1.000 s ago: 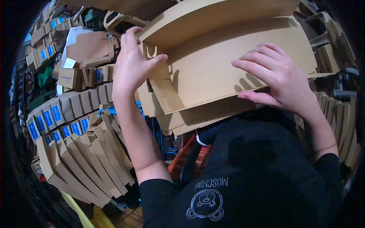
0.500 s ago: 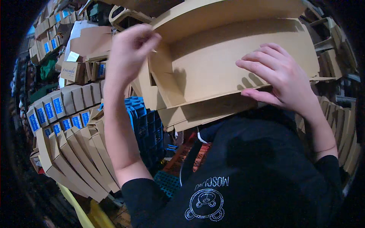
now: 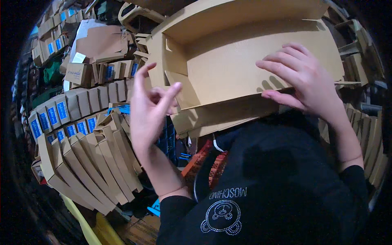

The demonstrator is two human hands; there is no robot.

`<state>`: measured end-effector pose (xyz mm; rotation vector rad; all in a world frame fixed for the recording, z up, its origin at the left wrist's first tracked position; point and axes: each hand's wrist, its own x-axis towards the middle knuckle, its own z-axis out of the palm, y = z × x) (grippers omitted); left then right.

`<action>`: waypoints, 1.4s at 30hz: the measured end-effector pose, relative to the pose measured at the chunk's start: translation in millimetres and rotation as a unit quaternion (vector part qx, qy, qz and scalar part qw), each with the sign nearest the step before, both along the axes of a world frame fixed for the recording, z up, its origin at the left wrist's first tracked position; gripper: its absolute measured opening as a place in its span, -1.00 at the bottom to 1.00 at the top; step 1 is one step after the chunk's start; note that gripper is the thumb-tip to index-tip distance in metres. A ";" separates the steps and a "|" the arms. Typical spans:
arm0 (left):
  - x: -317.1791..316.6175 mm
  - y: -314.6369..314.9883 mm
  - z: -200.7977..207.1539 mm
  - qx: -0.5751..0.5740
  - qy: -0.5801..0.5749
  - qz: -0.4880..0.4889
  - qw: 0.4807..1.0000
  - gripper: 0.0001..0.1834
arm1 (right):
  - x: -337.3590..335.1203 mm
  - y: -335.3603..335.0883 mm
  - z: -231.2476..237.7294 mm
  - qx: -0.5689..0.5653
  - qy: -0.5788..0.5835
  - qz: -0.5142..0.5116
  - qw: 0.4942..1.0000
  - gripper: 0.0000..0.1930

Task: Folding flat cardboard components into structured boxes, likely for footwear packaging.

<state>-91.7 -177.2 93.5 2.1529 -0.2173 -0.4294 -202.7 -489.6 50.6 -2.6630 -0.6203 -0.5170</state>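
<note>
A shallow brown cardboard box point(image 3: 237, 61) with its top open lies before me, long side across the view. My left hand point(image 3: 153, 100) is at its near left corner, index finger raised and thumb stretched out, the other fingers curled in. Nothing shows in that hand; whether it touches the box's left end I cannot tell. Over the near long side hovers my right hand point(image 3: 300, 77), fingers spread and bent, casting a shadow on the box's inside. Its thumb is close to the near edge, and it holds nothing.
Rows of narrow cardboard boxes point(image 3: 85, 167), several with blue labels, stand on the left. More cardboard boxes point(image 3: 369, 139) stand at the right. Below the box's left end are a red plastic crate point(image 3: 200, 163) and part of a blue crate point(image 3: 168, 141).
My left hand has come down from the box's far left corner toward the near corner, its index finger and thumb now spread. My right hand has barely moved.
</note>
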 end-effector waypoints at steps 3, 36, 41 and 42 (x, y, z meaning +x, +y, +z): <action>-2.5 0.0 -13.1 0.034 -0.045 -0.003 0.998 -0.22 | -4.2 -0.4 0.6 0.008 0.019 -0.003 1.000 -0.52; 15.8 16.5 -32.7 -0.103 -0.044 0.011 0.994 -0.14 | -6.7 18.2 -1.2 0.016 0.034 -0.040 0.999 -0.53; 13.8 10.9 -32.2 -0.051 -0.044 -0.005 0.998 -0.19 | -4.2 20.2 -3.6 0.012 0.012 -0.041 0.999 -0.57; 13.5 8.8 -32.1 -0.051 -0.044 -0.004 0.998 -0.19 | -4.3 20.8 -3.4 0.012 0.011 -0.040 0.999 -0.57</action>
